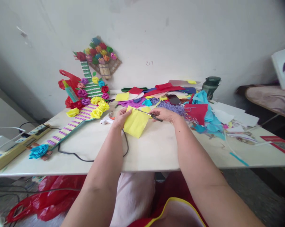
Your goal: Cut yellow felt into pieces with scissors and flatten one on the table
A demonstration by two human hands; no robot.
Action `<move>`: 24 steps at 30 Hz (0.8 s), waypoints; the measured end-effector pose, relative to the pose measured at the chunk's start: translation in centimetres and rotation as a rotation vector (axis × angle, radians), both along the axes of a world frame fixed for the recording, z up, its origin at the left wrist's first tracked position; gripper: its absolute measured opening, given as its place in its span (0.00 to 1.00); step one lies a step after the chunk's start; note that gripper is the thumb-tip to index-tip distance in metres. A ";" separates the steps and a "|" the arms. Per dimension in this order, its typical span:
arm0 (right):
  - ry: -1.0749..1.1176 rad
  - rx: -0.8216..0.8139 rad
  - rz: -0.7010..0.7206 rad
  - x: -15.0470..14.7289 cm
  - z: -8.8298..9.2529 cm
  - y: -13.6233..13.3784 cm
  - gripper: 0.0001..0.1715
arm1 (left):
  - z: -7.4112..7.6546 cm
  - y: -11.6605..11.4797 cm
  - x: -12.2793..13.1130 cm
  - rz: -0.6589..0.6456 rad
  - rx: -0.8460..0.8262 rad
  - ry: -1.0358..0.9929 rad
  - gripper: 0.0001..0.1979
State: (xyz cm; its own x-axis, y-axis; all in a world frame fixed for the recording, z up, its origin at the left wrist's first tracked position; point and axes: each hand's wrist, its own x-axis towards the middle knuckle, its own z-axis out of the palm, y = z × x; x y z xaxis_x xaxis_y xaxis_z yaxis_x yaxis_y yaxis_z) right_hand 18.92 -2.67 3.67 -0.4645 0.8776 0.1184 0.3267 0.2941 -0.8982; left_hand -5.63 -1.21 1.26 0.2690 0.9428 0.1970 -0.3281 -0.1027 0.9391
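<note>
My left hand [121,117] pinches the left edge of a yellow felt sheet [135,123], holding it just above the white table [156,148]. My right hand [164,114] is closed on the handles of a pair of scissors [149,114]. The blades lie along the top edge of the yellow sheet, pointing left. Both forearms reach in from the bottom of the view.
A white glue gun [106,119] with a black cord [90,157] lies left of my hands. Paper-flower crafts [85,104] lean at the back left. Coloured felt scraps [199,113], a phone [173,99] and a green bottle [211,85] crowd the back. A power strip [36,130] sits far left.
</note>
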 end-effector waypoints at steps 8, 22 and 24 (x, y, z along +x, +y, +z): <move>-0.059 0.073 -0.002 -0.2 -0.1 0.2 0.27 | -0.1 0.0 0.0 -0.024 0.032 -0.003 0.17; -0.004 0.091 -0.009 -0.5 -0.6 0.6 0.21 | -0.1 0.0 0.2 0.007 0.028 0.006 0.17; -0.006 0.083 -0.012 -0.5 -0.7 0.7 0.21 | -0.1 0.0 0.2 0.013 0.026 0.010 0.17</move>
State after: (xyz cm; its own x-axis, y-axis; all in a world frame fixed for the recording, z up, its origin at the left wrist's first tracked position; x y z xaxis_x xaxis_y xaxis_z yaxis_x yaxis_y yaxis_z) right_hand 18.43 -2.02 2.98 -0.4544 0.8707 0.1880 0.3358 0.3630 -0.8692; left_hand -5.44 -1.20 1.16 0.2589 0.9408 0.2187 -0.3167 -0.1312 0.9394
